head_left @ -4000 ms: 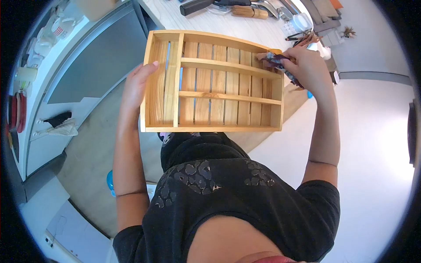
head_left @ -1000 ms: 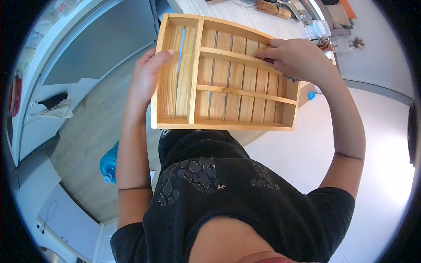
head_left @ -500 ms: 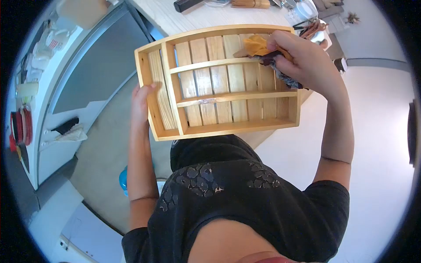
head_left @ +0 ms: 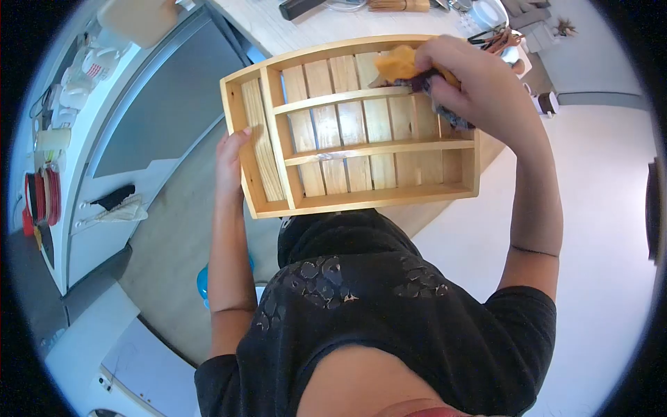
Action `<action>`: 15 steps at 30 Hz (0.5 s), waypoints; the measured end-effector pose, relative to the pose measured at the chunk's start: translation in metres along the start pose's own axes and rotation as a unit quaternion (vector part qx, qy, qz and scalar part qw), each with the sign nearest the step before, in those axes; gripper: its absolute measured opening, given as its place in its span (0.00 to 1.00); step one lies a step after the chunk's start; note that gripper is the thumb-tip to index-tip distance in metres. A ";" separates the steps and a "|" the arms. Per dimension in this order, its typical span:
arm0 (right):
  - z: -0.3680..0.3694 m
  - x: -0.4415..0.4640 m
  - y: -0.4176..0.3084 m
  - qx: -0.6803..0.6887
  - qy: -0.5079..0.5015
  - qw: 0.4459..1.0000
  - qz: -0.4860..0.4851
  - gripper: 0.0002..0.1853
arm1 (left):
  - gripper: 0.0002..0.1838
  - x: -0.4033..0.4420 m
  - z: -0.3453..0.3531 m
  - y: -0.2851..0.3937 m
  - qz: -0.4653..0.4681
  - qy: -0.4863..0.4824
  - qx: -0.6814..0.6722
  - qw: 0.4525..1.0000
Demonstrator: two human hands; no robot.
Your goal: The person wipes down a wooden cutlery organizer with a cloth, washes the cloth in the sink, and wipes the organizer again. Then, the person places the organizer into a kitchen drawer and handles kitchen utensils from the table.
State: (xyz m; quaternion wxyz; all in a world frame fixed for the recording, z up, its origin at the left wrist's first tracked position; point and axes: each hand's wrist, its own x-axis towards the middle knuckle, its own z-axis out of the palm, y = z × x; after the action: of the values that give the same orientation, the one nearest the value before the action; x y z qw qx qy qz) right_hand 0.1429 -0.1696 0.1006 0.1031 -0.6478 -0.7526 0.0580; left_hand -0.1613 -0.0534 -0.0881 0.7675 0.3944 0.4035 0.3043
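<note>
A pale wooden cutlery tray with slatted bottom and several compartments is held up in front of my body. My left hand grips its left side wall, thumb over the rim and fingers hidden behind. At the far right corner, my right hand is closed around a bunched cloth, orange-yellow with dark and grey patterned parts. The cloth lies in the far compartment, against the far divider.
Beyond the tray is a light table carrying a dark-handled item, a bamboo whisk-like bundle and utensils. A counter with dishes stands at the left. A blue object lies on the floor.
My right hand has shifted slightly left with the cloth along the far compartment. The tray has moved a little to the right and up in view, with my left hand still on it.
</note>
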 end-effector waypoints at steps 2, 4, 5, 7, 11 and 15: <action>0.010 0.015 0.003 0.024 0.036 0.999 -0.028 0.08 | 0.21 -0.003 0.004 0.006 -0.003 0.018 0.004 1.000; 0.026 0.033 0.003 0.048 0.074 0.995 -0.052 0.08 | 0.20 -0.007 0.013 0.014 -0.006 0.032 0.008 0.999; 0.040 0.043 0.001 0.061 0.073 0.994 -0.057 0.09 | 0.20 -0.010 0.018 0.018 -0.012 0.034 0.001 0.999; 0.070 0.062 -0.008 0.077 0.072 0.992 -0.064 0.09 | 0.19 -0.009 0.019 0.019 -0.015 0.043 -0.008 0.999; 0.105 0.092 -0.034 0.005 -0.016 0.996 -0.091 0.09 | 0.19 -0.010 0.015 0.026 -0.029 0.048 0.035 0.998; 0.101 0.107 -0.021 -0.031 -0.126 0.977 -0.171 0.10 | 0.20 -0.015 0.026 0.032 -0.016 0.038 -0.005 0.999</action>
State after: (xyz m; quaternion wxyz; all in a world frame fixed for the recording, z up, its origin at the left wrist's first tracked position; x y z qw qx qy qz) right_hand 0.0842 -0.0631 0.0157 -0.0045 -0.5000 -0.8605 0.0977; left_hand -0.1511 -0.0581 -0.0464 0.7580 0.3725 0.4373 0.3090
